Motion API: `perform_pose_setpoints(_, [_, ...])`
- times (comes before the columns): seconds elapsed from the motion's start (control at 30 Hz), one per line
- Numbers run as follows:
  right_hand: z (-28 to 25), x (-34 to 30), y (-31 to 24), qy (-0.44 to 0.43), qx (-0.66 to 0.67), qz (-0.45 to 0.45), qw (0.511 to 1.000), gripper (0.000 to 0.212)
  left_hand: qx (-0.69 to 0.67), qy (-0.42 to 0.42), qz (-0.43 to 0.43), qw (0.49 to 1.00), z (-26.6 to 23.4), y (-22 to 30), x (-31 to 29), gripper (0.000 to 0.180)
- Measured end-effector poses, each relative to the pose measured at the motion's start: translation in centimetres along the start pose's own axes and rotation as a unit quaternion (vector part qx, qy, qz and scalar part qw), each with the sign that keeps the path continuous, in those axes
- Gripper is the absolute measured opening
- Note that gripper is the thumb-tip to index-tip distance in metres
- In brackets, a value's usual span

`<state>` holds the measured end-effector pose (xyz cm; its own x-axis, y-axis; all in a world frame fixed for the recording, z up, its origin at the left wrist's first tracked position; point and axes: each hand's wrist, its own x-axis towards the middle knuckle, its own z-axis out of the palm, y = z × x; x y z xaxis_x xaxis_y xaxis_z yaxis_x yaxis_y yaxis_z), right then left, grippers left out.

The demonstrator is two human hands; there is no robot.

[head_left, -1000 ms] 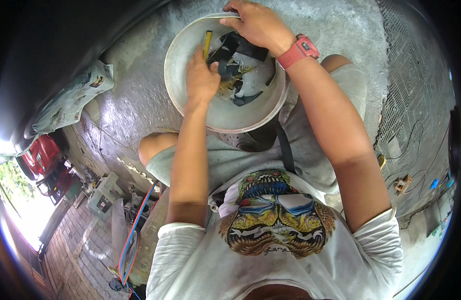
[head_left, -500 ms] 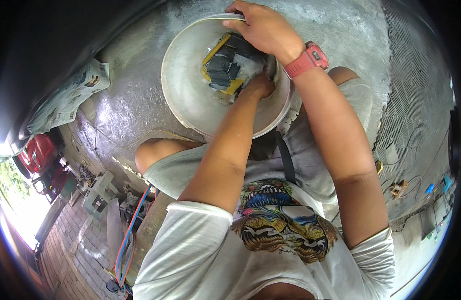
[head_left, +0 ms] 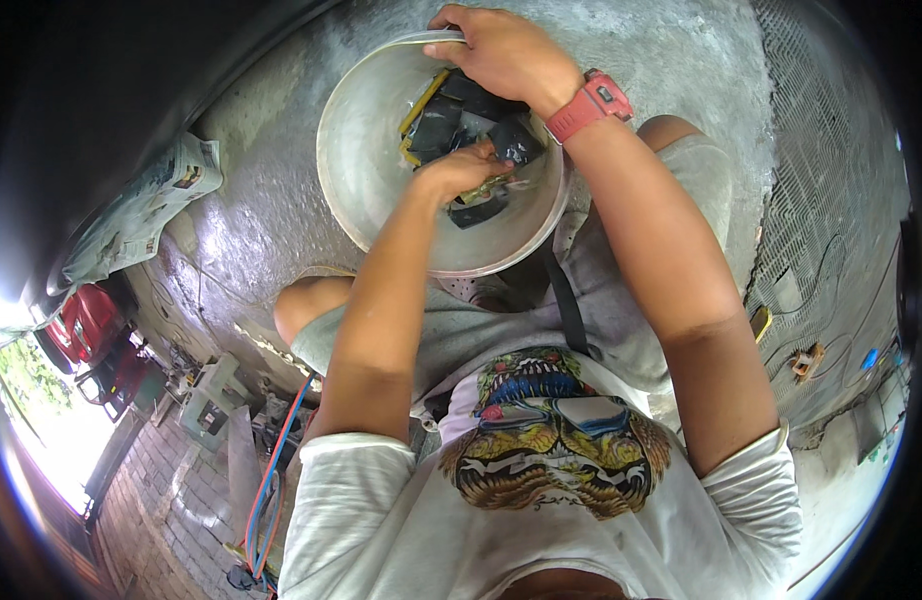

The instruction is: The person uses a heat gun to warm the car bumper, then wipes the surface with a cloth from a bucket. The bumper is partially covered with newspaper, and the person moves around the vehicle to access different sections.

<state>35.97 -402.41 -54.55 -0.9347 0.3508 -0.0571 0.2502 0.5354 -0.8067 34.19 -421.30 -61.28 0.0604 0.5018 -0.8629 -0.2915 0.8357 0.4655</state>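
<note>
A round whitish plastic bucket (head_left: 356, 150) is tilted in front of me, its mouth toward me. My right hand (head_left: 511, 60), red watch (head_left: 591, 103) on its wrist, grips the far rim with the thumb inside. My left hand (head_left: 463, 170) is down inside the bucket, fingers bent around something I cannot make out. Black flat pieces (head_left: 439, 125) lie about it, with a yellow strip (head_left: 424, 103) along their left side. One dark piece (head_left: 518, 140) sits by the fingertips, another dark piece (head_left: 479, 212) below the hand. A crumpled greenish-yellow piece (head_left: 486, 190) shows under the palm.
My crossed legs (head_left: 691, 190) in grey shorts are close to the bucket. Newspaper sheets (head_left: 151, 210) lie at the left, near a red machine (head_left: 86, 322). Red and blue hoses (head_left: 276, 460) run at lower left. A mesh sheet (head_left: 821, 170) covers the floor at right.
My left hand has moved left, from the bucket's right wall to its middle, and dark pieces have shifted. The bucket and my right hand have moved slightly left.
</note>
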Motion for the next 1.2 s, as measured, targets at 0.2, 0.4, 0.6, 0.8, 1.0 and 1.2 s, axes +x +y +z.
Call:
perform_pose_setpoints(0.2, [-0.2,0.1,-0.2,-0.022,-0.003,0.008,1.0,0.048,-0.167,0.021,0.028,0.985,-1.9,0.9,-3.5,0.026])
perform_pose_setpoints(0.4, [-0.6,-0.1,-0.6,-0.033,-0.006,0.025,0.999,0.047,-0.207,0.008,0.099,0.973,-2.0,1.1,-5.8,0.043])
perform_pose_setpoints(0.6, [-0.5,-0.1,-0.5,-0.022,-0.01,0.016,1.0,0.047,-0.249,0.035,0.105,0.962,-1.8,0.3,-6.0,0.044])
perform_pose_setpoints(0.8, [-0.4,-0.2,-0.6,-0.025,-0.026,0.015,0.999,0.046,-0.312,0.079,0.132,0.938,-1.4,-1.0,-5.7,0.041])
perform_pose_setpoints(1.0, [-0.3,-0.1,-0.6,-0.024,-0.022,0.005,0.999,0.045,-0.246,0.199,0.156,0.936,-1.2,-1.2,-5.5,0.036])
perform_pose_setpoints(1.2, [-0.7,-0.1,-0.5,-0.028,-0.017,0.015,0.999,0.043,0.357,0.511,0.222,0.75,1.2,1.1,-5.0,0.048])
